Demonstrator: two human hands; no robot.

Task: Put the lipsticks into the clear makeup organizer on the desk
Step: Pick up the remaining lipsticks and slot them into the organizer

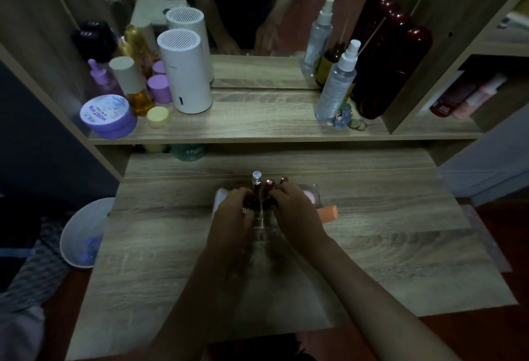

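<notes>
The clear makeup organizer stands at the middle of the desk, mostly covered by both hands. A silver-capped lipstick rises upright from it, with a dark red lipstick and another red one just to its right. My left hand is curled around the base of the silver-capped lipstick at the organizer's left side. My right hand has its fingers closed on the red lipsticks at the right side. The compartments under my fingers are hidden.
An orange block and a pink round compact lie right of the organizer. The upper shelf carries a white cylinder, purple jars, spray bottles and a dark red case. A white bin stands left of the desk.
</notes>
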